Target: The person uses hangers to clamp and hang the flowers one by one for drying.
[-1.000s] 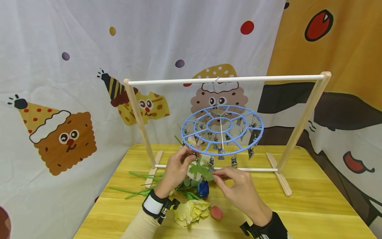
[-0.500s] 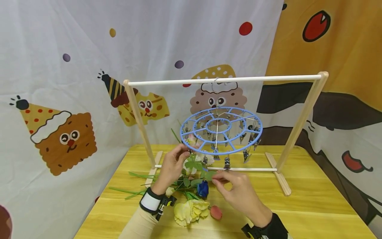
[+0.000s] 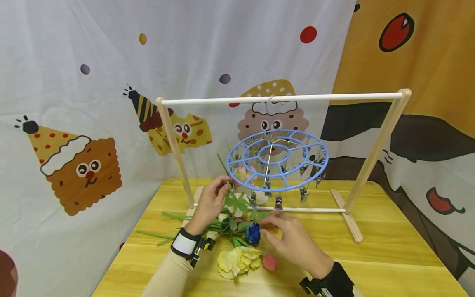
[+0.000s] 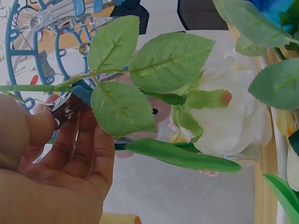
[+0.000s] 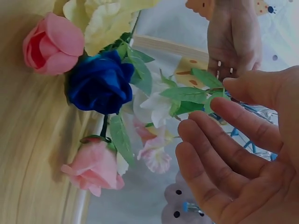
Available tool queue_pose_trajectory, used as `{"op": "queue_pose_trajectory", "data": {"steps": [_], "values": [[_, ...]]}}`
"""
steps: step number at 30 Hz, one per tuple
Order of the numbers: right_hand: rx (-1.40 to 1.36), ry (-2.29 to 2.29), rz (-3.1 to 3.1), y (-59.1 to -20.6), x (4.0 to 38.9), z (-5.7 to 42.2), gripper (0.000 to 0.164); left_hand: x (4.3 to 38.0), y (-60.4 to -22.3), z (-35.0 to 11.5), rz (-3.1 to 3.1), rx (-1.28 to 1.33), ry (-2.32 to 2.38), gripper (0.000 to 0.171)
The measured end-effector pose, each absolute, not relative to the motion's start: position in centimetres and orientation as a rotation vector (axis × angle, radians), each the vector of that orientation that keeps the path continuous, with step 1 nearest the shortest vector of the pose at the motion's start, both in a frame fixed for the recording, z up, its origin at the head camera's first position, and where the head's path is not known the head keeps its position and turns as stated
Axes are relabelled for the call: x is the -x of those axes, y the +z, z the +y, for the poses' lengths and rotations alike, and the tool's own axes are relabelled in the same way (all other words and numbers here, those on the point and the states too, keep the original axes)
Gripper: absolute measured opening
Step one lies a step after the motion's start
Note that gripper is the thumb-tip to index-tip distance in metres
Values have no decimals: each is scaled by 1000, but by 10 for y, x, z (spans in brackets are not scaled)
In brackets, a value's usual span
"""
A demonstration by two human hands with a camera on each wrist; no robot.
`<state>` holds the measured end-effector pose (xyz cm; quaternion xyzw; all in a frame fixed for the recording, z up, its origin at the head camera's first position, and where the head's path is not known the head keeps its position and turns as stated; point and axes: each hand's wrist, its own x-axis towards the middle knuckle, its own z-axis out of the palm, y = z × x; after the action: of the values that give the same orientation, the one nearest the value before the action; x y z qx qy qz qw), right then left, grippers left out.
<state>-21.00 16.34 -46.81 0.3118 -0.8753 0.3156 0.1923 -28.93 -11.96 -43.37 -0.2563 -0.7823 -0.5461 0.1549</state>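
My left hand is at the left rim of a round blue clip hanger, pinching a metal clip between thumb and fingers. A green stem runs across the clip's blue tip; its leaves spread beyond my fingers. This stem leads to a white flower, which hangs head down. Beside the leaves, my right hand has its fingers loosely extended and holds nothing. In the right wrist view its thumb and forefinger stand apart near a leaf.
A blue rose, a yellow flower and a pink rosebud lie on the wooden table. Green stems point left. The hanger hangs from a rack's white bar; several other clips dangle beneath it.
My right hand has let go of the leaf it pinched, and its fingers have spread. The left hand has shifted slightly left and up with the clip. The hanger has turned a little.
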Motion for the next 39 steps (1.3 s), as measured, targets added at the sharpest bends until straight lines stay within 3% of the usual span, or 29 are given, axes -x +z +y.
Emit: {"op": "queue_pose_trajectory", "data": {"steps": [18,28,39], "values": [[-1058,912,-2764,-486,218,136,14,290,-444,-135,-2266,712,-1494,31],[-1085,899,-2774,-495,229,98,7,271,-449,-141,-2409,673,-1279,21],[-858,494,-2780,-504,226,72,53,263,-458,-136,-2694,1048,-1123,19]]}}
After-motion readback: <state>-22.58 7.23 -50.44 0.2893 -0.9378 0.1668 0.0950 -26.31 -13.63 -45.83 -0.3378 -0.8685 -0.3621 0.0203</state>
